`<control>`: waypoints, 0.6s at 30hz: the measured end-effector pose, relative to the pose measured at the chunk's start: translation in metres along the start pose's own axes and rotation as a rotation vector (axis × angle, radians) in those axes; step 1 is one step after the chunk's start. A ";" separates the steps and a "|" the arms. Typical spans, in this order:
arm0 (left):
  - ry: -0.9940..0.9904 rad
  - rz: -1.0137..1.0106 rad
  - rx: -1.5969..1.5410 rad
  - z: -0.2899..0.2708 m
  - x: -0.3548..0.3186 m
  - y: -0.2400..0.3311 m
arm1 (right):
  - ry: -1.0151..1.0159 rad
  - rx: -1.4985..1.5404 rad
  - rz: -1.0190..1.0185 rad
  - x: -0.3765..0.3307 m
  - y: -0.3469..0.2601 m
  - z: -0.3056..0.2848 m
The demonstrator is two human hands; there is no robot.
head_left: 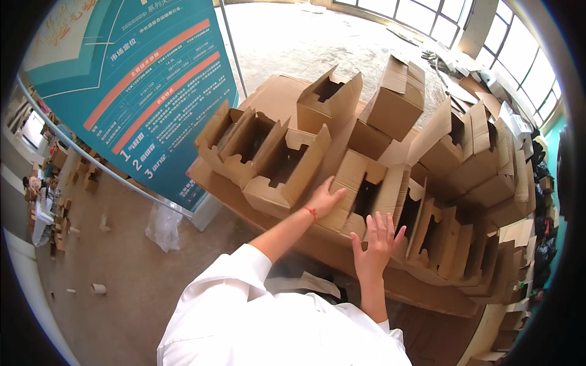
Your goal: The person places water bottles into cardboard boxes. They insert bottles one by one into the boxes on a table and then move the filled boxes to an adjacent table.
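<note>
A brown cardboard box (pixel 346 213) with parted top flaps and a dark opening lies just in front of me, among other boxes on the table. My left hand (pixel 325 200) rests against its left side, with the thumb held apart from the fingers and a red cord round the wrist. At the near right end of the same box is my right hand (pixel 377 247), fingers spread and raised; whether it touches the cardboard I cannot tell. Left of my left hand stands another open box (pixel 287 168). An upright open box (pixel 404 210) adjoins on the right.
Several more open boxes (pixel 470 155) crowd the table's right side. A closed box (pixel 397 97) and an open one (pixel 329 100) stand farther back. Cardboard sheeting (pixel 274 97) covers the tabletop. Left of it rises a teal banner stand (pixel 146 91); a clear plastic bag (pixel 163 227) lies by its foot.
</note>
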State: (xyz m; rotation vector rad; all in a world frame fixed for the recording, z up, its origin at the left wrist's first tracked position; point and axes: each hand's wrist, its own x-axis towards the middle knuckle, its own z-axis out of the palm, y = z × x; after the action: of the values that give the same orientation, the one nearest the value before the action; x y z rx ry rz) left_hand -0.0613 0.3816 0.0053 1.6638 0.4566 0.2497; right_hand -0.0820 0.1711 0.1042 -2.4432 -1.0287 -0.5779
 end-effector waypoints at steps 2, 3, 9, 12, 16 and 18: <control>0.041 0.065 0.133 0.002 -0.027 0.000 | 0.073 -0.009 0.000 0.010 -0.032 0.009; -0.058 0.108 0.120 -0.008 -0.049 0.012 | 0.080 0.015 0.017 0.018 -0.051 0.014; -0.485 0.065 0.443 -0.138 -0.122 0.073 | 0.038 0.449 0.104 0.050 -0.136 0.067; -0.110 0.466 0.496 -0.169 -0.119 0.079 | -0.004 0.454 0.221 0.054 -0.148 0.087; -0.050 0.484 0.361 -0.187 -0.111 0.074 | 0.002 0.436 0.219 0.061 -0.153 0.084; 0.078 0.586 0.349 -0.198 -0.107 0.072 | 0.000 0.416 0.220 0.064 -0.150 0.080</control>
State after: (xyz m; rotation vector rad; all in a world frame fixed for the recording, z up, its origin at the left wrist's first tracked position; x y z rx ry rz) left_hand -0.2291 0.5062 0.1162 2.1126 0.0549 0.6994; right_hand -0.1349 0.3448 0.1046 -2.1456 -0.7732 -0.2595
